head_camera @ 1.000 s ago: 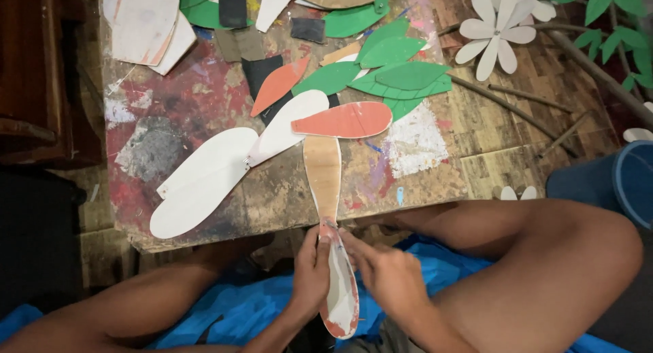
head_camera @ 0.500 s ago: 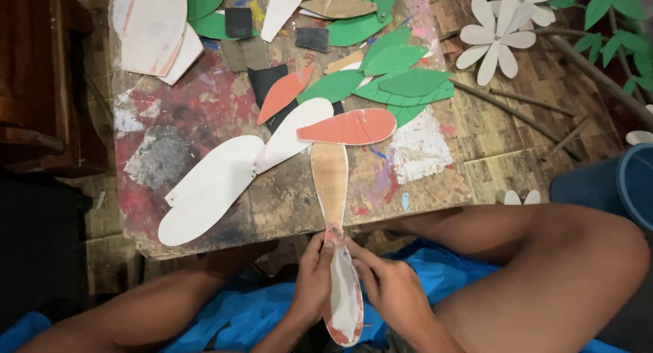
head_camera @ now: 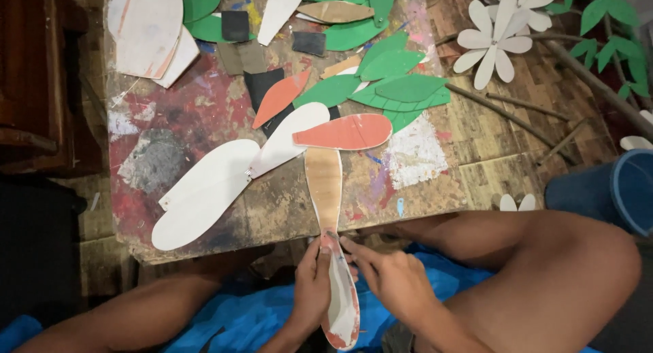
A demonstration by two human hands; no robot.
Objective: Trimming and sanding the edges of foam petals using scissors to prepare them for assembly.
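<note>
At the bottom centre, our left hand (head_camera: 311,288) and right hand (head_camera: 394,285) pinch the joint where the brown petal (head_camera: 324,183) meets the white petal (head_camera: 342,295); next we must press it firm.

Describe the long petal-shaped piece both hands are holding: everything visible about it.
The petal-shaped piece is a long, flat leaf-form cutout, whitish with red-orange smears and rim, apparently painted card. It lies lengthwise over the lap, its top end meeting a brown cutout at the table edge. The left hand and right hand pinch that joint.
</note>
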